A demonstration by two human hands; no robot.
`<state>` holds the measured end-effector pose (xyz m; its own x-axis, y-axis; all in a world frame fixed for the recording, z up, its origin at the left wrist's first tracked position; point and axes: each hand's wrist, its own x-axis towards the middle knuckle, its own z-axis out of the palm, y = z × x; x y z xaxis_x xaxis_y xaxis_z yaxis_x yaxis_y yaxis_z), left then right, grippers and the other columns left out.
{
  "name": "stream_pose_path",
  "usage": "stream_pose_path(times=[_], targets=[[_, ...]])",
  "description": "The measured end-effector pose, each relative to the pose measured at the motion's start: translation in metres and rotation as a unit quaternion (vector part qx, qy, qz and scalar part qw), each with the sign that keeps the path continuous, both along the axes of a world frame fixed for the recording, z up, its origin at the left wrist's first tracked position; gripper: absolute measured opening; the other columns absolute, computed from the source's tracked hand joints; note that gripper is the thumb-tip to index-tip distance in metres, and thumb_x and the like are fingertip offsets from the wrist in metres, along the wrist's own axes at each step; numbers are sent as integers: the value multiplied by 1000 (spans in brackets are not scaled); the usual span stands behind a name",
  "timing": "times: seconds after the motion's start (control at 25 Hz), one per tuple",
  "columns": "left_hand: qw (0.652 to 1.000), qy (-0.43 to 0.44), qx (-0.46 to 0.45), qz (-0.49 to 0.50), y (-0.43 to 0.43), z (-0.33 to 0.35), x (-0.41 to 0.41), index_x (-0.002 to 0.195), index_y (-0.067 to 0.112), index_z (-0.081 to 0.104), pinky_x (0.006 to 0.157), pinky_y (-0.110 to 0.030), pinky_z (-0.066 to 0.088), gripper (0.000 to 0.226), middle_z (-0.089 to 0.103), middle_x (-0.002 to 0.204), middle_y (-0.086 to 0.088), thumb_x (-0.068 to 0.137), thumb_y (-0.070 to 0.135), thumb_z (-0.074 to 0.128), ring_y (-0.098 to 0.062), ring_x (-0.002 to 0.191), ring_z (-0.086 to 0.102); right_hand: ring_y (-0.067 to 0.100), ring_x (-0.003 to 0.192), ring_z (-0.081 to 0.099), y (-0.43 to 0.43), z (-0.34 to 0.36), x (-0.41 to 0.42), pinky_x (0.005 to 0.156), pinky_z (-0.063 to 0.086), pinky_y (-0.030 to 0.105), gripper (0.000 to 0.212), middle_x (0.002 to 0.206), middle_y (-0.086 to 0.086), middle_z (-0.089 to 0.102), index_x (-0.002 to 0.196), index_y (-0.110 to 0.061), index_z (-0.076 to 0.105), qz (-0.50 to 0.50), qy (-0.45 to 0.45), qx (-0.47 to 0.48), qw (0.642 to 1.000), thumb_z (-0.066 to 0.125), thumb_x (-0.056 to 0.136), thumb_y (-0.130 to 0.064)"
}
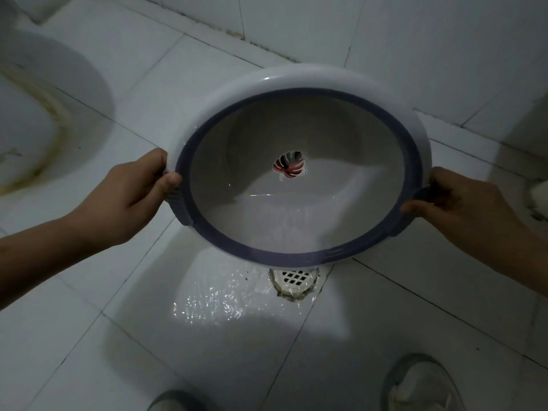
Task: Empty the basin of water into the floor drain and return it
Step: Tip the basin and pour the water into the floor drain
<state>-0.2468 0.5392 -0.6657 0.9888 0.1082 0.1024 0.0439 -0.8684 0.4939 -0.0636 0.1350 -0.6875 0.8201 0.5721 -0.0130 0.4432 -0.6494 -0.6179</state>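
A white round basin with a purple rim and a red leaf sticker inside is held tilted toward me above the floor. A little water lies against its near inner wall. My left hand grips the left purple handle and my right hand grips the right one. Just below the basin's near rim sits the white grated floor drain. Water glistens in a puddle on the tiles left of the drain.
A white toilet base with stained sealant stands at the left. Tiled walls meet the floor behind the basin. My two light shoes stand at the bottom edge. A white object sits at the right edge.
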Motion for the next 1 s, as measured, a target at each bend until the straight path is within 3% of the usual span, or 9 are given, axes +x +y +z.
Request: stream_pose_path(times=[0.12, 0.24, 0.4, 0.52, 0.64, 0.8, 0.88, 1.0], targets=[[1000, 7, 0, -19, 1, 0, -2, 89, 5, 52, 57, -40, 48, 51, 61, 73, -13, 95, 51, 32, -32, 63, 60, -13, 63, 55, -4, 2, -6, 50, 39, 5, 32, 71, -33, 60, 71, -37, 46, -4, -13, -20, 1000, 73, 83, -28], [999, 13, 1, -33, 4, 0, -4, 90, 4, 52, 54, -38, 47, 53, 59, 68, -8, 95, 53, 33, -26, 59, 58, -2, 69, 58, -9, 0, -7, 51, 40, 17, 19, 70, -17, 64, 79, -29, 53, -21, -14, -47, 999, 71, 82, -34], [997, 8, 4, -71, 11, 1, -11, 94, 7, 55, 54, -32, 45, 54, 60, 71, 1, 97, 56, 33, -13, 63, 55, -2, 77, 64, -12, -1, -10, 63, 45, 18, 23, 81, -26, 65, 96, -21, 61, -23, 7, -67, 997, 70, 80, -35], [995, 14, -6, -94, 16, 2, -15, 103, 10, 58, 60, -34, 50, 50, 67, 82, 2, 97, 54, 34, -9, 73, 60, -26, 80, 54, -11, 2, -16, 59, 38, 12, 22, 81, -29, 61, 97, -23, 62, -4, -4, -61, 998, 72, 82, -33], [992, 0, -9, -123, 16, 6, -17, 107, 8, 59, 65, -17, 47, 50, 71, 87, 2, 99, 51, 35, 7, 78, 60, -31, 81, 50, -14, 2, -22, 64, 41, -1, 27, 78, -15, 66, 94, -13, 64, 22, -16, -42, 999, 68, 80, -36], [986, -7, -18, -163, 9, 15, -20, 112, 19, 58, 68, 4, 35, 35, 63, 101, 28, 101, 44, 36, 29, 76, 49, -17, 82, 52, -19, 2, -28, 68, 33, -10, 21, 72, -4, 63, 90, -4, 66, 45, -42, -48, 997, 75, 78, -19], [980, 19, -32, -197, 3, 22, -20, 118, 36, 51, 69, 7, 32, 22, 52, 107, 45, 101, 41, 37, 31, 78, 46, -9, 86, 54, -22, 5, -31, 67, 35, -9, 25, 73, -6, 62, 91, -8, 66, 43, -34, -45, 997, 69, 80, -31], [974, 34, -17, -223, 1, 25, -22, 119, 36, 49, 69, 8, 30, 22, 46, 109, 51, 102, 41, 36, 24, 78, 50, -2, 89, 55, -21, 7, -39, 69, 33, -11, 39, 74, -13, 56, 97, -18, 61, 48, -19, -55, 997, 56, 89, -56]])
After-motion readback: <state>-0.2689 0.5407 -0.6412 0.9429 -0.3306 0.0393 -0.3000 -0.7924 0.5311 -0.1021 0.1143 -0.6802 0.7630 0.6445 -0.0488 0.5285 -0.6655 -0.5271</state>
